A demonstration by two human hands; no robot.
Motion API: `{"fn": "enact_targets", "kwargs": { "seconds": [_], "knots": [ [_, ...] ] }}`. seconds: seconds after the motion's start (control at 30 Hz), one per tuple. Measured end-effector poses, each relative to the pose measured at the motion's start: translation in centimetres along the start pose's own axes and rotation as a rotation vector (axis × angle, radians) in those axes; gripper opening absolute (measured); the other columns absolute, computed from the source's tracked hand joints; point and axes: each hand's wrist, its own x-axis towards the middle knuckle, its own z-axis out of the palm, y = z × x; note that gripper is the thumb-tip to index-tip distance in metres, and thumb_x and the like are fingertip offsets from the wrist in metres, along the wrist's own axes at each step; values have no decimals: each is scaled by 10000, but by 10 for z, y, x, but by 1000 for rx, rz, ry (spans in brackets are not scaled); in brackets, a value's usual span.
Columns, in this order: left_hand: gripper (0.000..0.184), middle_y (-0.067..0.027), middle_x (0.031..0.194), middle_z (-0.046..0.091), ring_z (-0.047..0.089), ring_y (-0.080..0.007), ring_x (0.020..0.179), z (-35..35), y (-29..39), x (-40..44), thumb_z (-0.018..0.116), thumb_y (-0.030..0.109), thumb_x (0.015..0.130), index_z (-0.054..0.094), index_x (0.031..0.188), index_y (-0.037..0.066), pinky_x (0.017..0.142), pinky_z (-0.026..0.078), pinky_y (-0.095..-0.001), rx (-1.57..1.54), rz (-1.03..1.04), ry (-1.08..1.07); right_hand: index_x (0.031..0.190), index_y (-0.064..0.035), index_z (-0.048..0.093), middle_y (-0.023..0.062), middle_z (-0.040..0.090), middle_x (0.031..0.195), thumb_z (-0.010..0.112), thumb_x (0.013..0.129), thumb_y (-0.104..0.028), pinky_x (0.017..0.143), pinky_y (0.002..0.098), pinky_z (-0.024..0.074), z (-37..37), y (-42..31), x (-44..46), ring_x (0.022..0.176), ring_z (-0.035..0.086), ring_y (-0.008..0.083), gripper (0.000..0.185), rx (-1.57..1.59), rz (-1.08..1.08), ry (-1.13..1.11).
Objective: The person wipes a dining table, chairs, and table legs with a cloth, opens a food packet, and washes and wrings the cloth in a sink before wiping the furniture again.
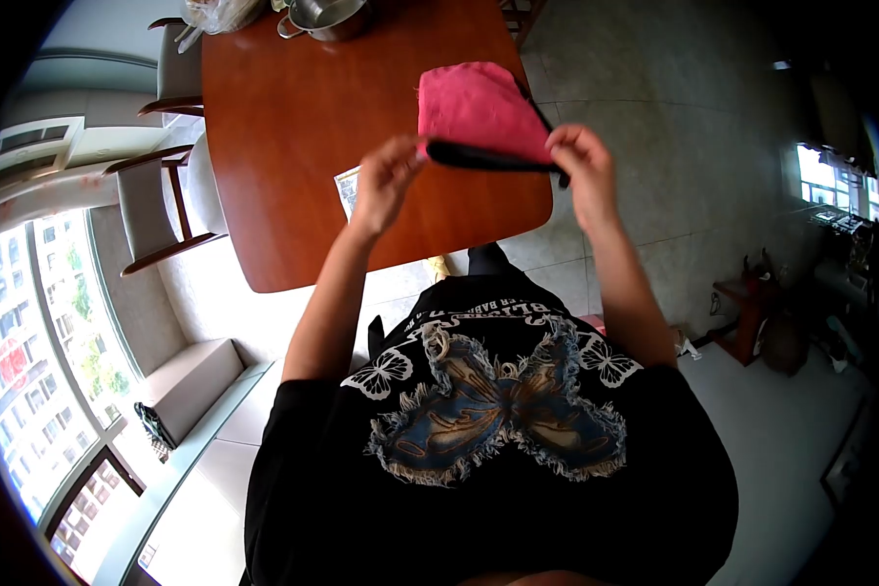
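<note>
Stretched between my hands above the table is a pink cloth (pixel 479 105) with black edging. Its near edge hangs in a black band, and its far part spreads toward the table's middle. My left hand (pixel 386 184) pinches the left end of that band, a little blurred. At the other end, my right hand (pixel 586 166) grips the right corner between thumb and fingers. Whether the cloth is one layer or a flat pouch I cannot tell. Partly behind my left hand, a small printed card or paper (pixel 346 192) lies on the table.
The brown wooden table (pixel 303 234) has rounded corners. A metal pot (pixel 327 18) and a plastic bag (pixel 220 14) sit at its far end. Chairs (pixel 151 205) line the left side, near a large window (pixel 44 322). Tiled floor (pixel 645 117) extends to the right.
</note>
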Motion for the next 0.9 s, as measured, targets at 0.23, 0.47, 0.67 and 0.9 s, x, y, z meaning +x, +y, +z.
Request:
{"fn": "enact_targets", "kwargs": {
  "seconds": [0.23, 0.47, 0.67, 0.9],
  "knots": [
    [262, -172, 1111, 734, 682, -335, 1095, 31, -186, -92, 656, 130, 968, 721, 1212, 62, 928, 531, -381, 423, -80, -109, 967, -47, 682, -24, 677, 888, 619, 876, 66, 682, 247, 532, -27, 189, -79, 816, 631, 72, 158, -280, 479, -129],
    [335, -164, 1048, 728, 707, -215, 902, 18, -181, -25, 674, 141, 947, 659, 1266, 38, 821, 559, -340, -69, -171, 350, 1343, -61, 540, 97, 703, 1111, 634, 922, -23, 810, 312, 570, 10, 151, -22, 985, 713, 185, 433, 120, 258, 153],
    [467, -199, 1305, 631, 636, -325, 1148, -33, -162, -38, 643, 124, 934, 563, 1390, 57, 975, 519, -405, 540, -169, 487, 1438, -76, 462, 204, 573, 1393, 685, 882, -123, 957, 464, 540, 22, 150, -15, 1141, 662, 388, 600, -805, 39, -46],
    [706, -212, 1580, 370, 404, -440, 1366, -39, -177, -119, 730, 147, 875, 458, 1525, 193, 1142, 378, -501, 926, -271, 510, 1598, -433, 269, 34, 124, 1717, 817, 808, -377, 1206, 707, 131, 69, 165, -28, 1552, 161, 411, 964, -1284, -354, -507]
  ]
}}
